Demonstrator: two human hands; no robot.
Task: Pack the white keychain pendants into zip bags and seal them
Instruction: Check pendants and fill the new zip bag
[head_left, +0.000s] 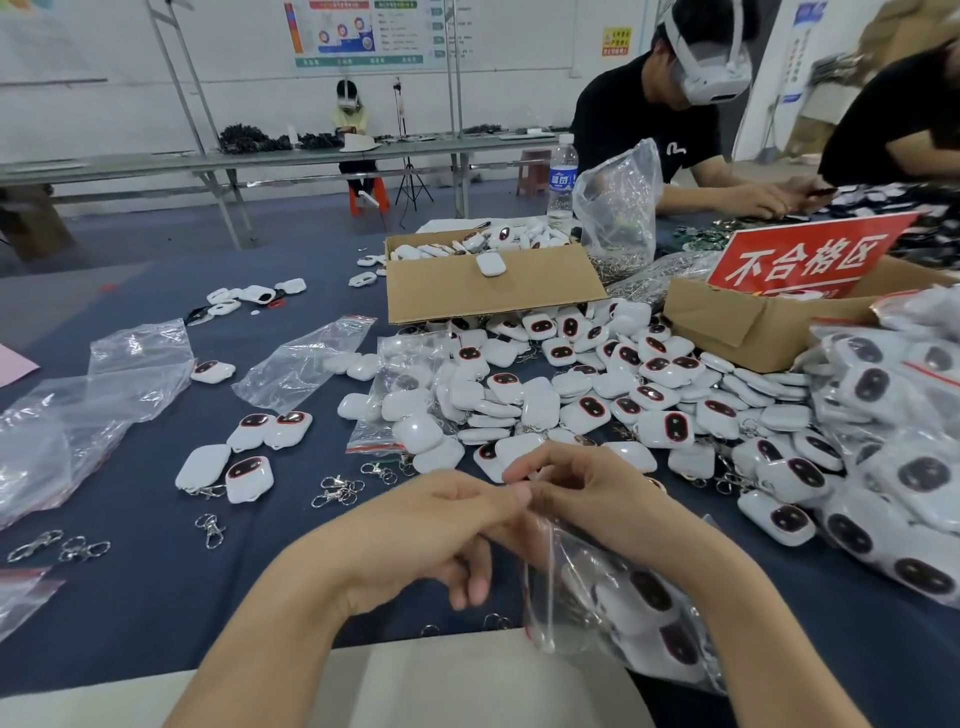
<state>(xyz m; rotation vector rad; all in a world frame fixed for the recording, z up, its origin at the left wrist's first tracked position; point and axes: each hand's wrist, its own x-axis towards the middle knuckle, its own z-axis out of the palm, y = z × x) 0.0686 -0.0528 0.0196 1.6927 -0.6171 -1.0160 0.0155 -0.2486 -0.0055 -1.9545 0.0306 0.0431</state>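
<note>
A factory packing room: a long work table (156, 597) heaped with white pendants (597, 395), cardboard boxes (493, 291), a red sign (810, 257), other workers (654, 114) far right, and charts (363, 31) on the far wall.

A clear zip bag (613, 597) stuffed with white pendants hangs upright at the desk's near edge. Loose white pendants (587, 384), many showing dark oval faces, lie heaped mid-desk.

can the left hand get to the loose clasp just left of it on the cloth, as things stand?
Probably not right away: the left hand is pinching the filled zip bag with the right hand. The path to the clasp is open cloth.
</note>
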